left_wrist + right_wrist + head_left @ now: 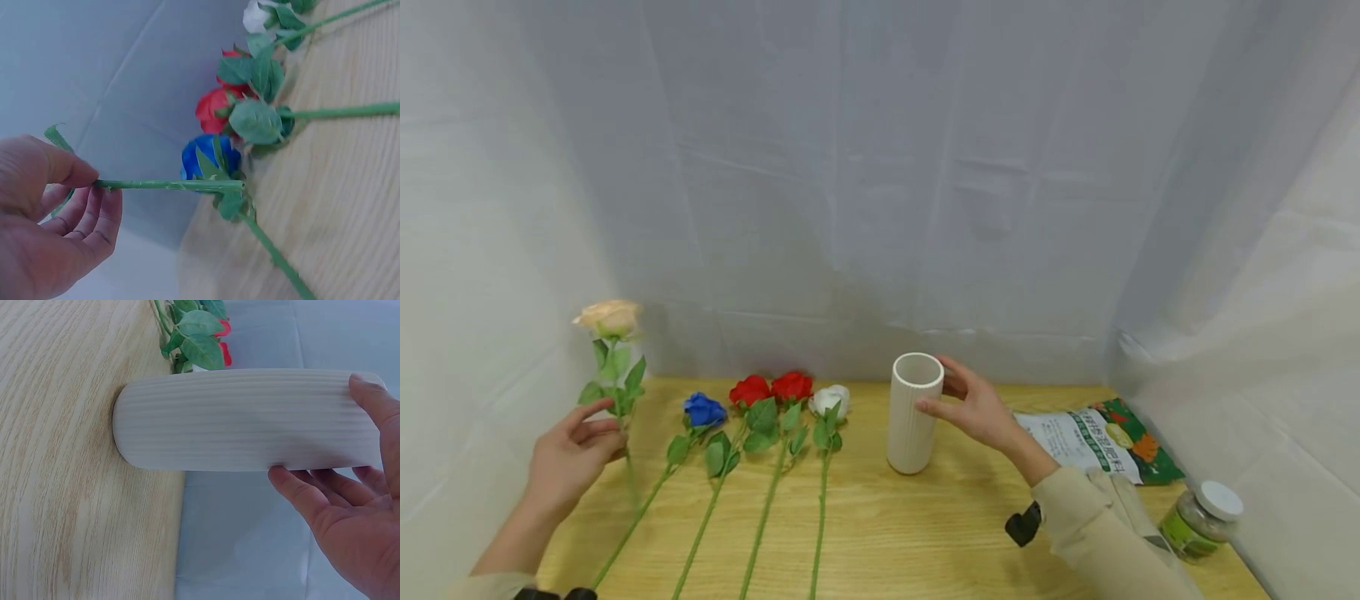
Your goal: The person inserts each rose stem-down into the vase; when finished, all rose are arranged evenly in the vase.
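Observation:
Thumb and fingers of my left hand [565,462] pinch the green stem of a peach rose [610,320], held upright at the left. In the left wrist view, the stem's cut lower end [212,185] stands free of the table, overlapping a blue rose [209,156]. My right hand [979,410] holds a white ribbed vase [912,427] near its rim, thumb on the front and fingers round the far side. The vase stands upright on the table, and no flower shows in its mouth.
On the wooden table [880,533] lie the blue rose, two red roses [792,386] and a white rose [831,402], stems toward me. A printed bag [1090,442] and a white-lidded jar [1198,521] are at the right. Pale cloth [887,167] walls the back and sides.

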A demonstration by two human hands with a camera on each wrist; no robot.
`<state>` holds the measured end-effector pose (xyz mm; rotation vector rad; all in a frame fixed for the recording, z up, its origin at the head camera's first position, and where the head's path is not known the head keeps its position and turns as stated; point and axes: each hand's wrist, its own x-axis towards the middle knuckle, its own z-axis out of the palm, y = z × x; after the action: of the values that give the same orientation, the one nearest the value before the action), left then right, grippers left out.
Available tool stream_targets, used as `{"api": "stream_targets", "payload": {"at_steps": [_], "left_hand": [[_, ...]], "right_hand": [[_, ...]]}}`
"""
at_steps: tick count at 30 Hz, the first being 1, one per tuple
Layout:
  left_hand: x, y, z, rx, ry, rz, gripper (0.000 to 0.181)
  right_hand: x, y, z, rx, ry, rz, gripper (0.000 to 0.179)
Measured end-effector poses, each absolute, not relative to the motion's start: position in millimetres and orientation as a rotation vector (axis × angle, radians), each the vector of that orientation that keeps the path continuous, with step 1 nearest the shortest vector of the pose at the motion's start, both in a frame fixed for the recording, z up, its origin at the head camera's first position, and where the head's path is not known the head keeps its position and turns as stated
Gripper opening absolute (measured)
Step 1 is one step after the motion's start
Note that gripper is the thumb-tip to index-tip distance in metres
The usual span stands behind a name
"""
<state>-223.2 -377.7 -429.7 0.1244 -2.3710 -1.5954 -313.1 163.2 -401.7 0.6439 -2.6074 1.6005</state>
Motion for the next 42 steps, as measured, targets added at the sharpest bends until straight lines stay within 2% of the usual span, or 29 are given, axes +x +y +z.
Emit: {"api": "stream_targets", "payload": {"at_steps": [5, 21, 34, 42], "left_hand": [[-224.9, -358.4, -418.9, 0.078, -2.273, -1.665, 0.062], [-244.3, -291.2, -388.3, -0.008, -1.842, -2.036, 0.045], [-258.6, -235.4, -364.4, 0.12, -1.719, -2.08, 0.038], [-265.8, -208.2, -353.3, 0.082, -1.71, -2.097, 0.035]], "right_hand": [[-312.9, 162.8, -403.0, 0.634, -2.614, 1.6, 0.09], [-315.1, 163.9, -404.9, 0.641, -2.63, 1.584, 0.09], [-312.3, 163.5, -402.7, 0.644, -2.656, 1.554, 0.093], [-312.2, 164.7, -401.0, 0.641, -2.655, 1.564, 0.094]]}}
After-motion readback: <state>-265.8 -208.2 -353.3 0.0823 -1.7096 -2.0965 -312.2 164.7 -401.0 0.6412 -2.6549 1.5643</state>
